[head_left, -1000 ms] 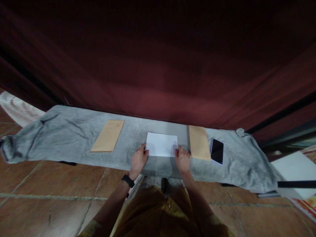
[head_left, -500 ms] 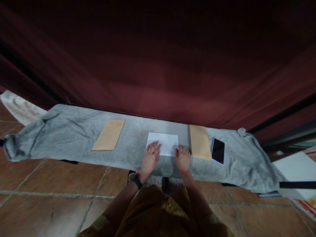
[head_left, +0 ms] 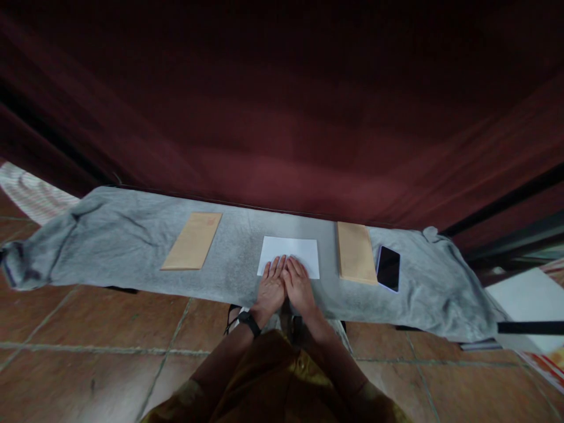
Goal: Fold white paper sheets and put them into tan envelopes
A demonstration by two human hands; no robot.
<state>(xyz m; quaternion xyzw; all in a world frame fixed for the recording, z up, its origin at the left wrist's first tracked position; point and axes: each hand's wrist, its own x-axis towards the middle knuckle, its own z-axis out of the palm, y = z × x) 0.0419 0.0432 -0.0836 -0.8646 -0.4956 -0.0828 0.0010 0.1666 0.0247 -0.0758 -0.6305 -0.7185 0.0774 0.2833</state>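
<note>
A white sheet of paper [head_left: 288, 247] lies flat on the grey cloth in front of me. My left hand [head_left: 272, 286] rests flat on its near edge, fingers stretched out, with a dark watch [head_left: 249, 322] on the wrist. Right beside it, my right hand [head_left: 298, 286] also lies flat on the paper, the two hands touching near the middle. Neither hand grips anything. To the left is a single-looking brown envelope [head_left: 192, 241]; to the right lies a brown envelope stack [head_left: 356, 252].
A phone [head_left: 388, 268] with a dark screen lies right of the envelope stack. Grey cloth [head_left: 127, 235] covers the narrow table. Behind it hangs a dark red curtain [head_left: 282, 147]. At the far right is a white board [head_left: 529, 299]; tiled floor [head_left: 110, 376] shows below.
My right hand has moved left from the paper's right edge to beside my left hand. My left hand has shifted slightly, and the paper appears nearly unmoved.
</note>
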